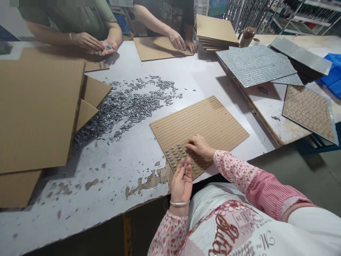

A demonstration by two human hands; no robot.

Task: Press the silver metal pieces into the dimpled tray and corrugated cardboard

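A brown grooved cardboard sheet lies at an angle near the table's front edge. Small grey spindle-shaped pieces are set in rows on its near left corner. My left hand, palm up with fingers curled, is over that corner and holds a few of the same grey pieces, partly hidden by the fingers. My right hand rests on the sheet just beyond the rows, thumb and fingers pinched together. Whatever is between those fingertips is too small to make out.
A big heap of loose grey pieces spreads left of the sheet. Stacked cardboard fills the left side. Silvery ribbed panels and a patterned panel lie right. Across the table, two co-workers' hands handle pieces and cardboard.
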